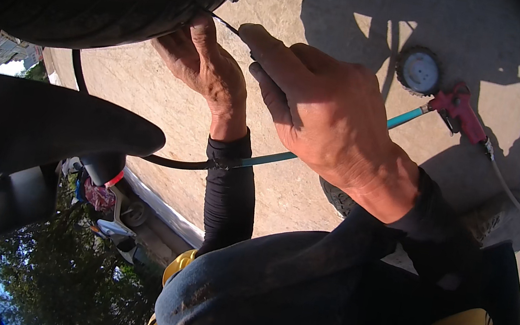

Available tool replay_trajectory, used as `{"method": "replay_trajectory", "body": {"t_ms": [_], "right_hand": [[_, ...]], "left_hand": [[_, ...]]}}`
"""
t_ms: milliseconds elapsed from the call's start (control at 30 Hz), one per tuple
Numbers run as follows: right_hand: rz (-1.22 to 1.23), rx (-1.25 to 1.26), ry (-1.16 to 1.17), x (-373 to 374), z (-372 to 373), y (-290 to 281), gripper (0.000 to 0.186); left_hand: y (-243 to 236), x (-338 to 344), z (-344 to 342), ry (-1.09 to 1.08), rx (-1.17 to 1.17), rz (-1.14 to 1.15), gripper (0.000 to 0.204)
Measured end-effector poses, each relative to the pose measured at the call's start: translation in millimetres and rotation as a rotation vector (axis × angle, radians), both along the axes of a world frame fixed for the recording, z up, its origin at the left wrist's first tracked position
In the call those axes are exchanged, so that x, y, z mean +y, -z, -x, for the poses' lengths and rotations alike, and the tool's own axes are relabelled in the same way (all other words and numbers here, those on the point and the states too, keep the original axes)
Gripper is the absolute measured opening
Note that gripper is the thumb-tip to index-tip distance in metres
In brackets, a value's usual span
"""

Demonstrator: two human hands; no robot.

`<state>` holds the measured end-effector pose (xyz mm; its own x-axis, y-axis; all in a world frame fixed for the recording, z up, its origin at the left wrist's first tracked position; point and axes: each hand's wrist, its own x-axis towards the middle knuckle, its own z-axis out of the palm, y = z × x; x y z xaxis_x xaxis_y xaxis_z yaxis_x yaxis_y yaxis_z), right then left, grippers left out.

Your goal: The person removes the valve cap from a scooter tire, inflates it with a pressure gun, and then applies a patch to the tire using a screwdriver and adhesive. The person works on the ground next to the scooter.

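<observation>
A black tyre (126, 25) on a metal wheel fills the upper left. My left hand (212, 75) reaches up to the tyre's lower right side. Its fingers are stretched out along the tread and its thumb is raised against the rubber; the fingertips are partly hidden. Just to the right, my right hand (328, 109) is closed, thumb and forefinger pinching a thin dark strip (225, 24). The strip runs from those fingers to the tyre beside my left thumb. Whether it is a tool or a strand I cannot tell.
A red inflator gun (462, 115) with a round gauge (419, 71) lies on the concrete ground (307, 203) at right. Its teal hose (267, 159) passes behind both arms. A black rounded part (64, 123) juts in from the left. Parked motorbikes (118, 232) and trees (75, 276) are lower left.
</observation>
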<state>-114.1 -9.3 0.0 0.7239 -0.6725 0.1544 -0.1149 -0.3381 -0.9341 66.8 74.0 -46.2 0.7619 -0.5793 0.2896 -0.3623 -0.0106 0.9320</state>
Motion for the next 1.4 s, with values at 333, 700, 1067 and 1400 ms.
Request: {"method": "replay_trajectory", "body": {"t_ms": [333, 700, 1067, 1400], "right_hand": [[-0.121, -0.081, -0.063, -24.2, -3.0, -8.9, 0.027], [-0.375, -0.088, 0.044, -17.3, 15.3, 2.3, 0.027], [-0.271, -0.071, 0.028, -10.0, 9.8, -0.6, 0.025], [-0.265, -0.085, 0.002, -5.2, 3.6, 4.0, 0.026]], "left_hand": [[-8.1, -4.4, 3.9, -0.022, -0.043, -0.032, 0.063], [2.4, -7.8, -1.1, -0.016, -0.154, 0.086, 0.065], [-11.4, -18.6, 3.9, -0.145, -0.251, -0.125, 0.085], [-7.6, -11.4, 5.1, -0.048, -0.159, -0.051, 0.078]]}}
